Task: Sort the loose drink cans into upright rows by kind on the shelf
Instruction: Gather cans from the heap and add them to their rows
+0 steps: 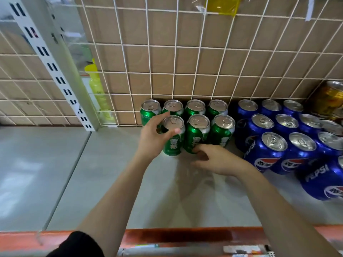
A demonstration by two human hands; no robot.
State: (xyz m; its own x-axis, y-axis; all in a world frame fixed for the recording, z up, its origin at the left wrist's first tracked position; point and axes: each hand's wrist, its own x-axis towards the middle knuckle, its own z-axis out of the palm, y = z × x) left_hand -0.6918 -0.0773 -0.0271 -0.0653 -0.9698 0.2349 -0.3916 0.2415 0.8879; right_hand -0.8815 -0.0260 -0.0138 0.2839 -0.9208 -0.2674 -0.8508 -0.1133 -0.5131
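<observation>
Figure: Seven green cans [220, 132] stood upright in two rows against the wire grid [130, 71] at 12 o'clock, with blue cans [272, 151] just beside them at 3 o'clock. The left hand [154, 136] gripped the front-left green can [172, 145]. The right hand [219, 160], loosely bent, touched the middle front can [197, 134] at its base. Bare shelf [111, 173] lay at 9 and 6 o'clock, out to the orange front edge [167, 236].

Seven cans [197, 134] stand on the shelf [111, 182], left of the Pepsi cans [272, 151].
</observation>
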